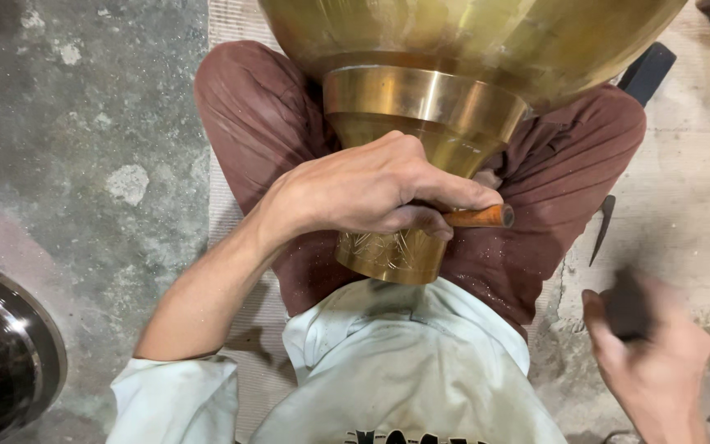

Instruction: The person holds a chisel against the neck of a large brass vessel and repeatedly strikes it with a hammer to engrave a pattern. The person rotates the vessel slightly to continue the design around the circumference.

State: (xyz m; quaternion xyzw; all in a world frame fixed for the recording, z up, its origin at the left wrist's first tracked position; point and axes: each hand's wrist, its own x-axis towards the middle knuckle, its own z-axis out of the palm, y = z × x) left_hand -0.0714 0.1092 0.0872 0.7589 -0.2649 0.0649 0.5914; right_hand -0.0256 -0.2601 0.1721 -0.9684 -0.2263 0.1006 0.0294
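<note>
Blurred right hand (655,362) grips something dark; left hand (371,185) clasps a wooden-handled tool (480,217) against engraved brass vessel (421,123).

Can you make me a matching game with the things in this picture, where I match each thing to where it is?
Things:
1. brass vessel
2. wooden-handled tool
3. dark object
4. dark round pan

Places:
A. in the blurred right hand
B. at the left edge, on the floor
C. on the lap
D. gripped by the left hand

Pairs: 1-C, 2-D, 3-A, 4-B
</note>
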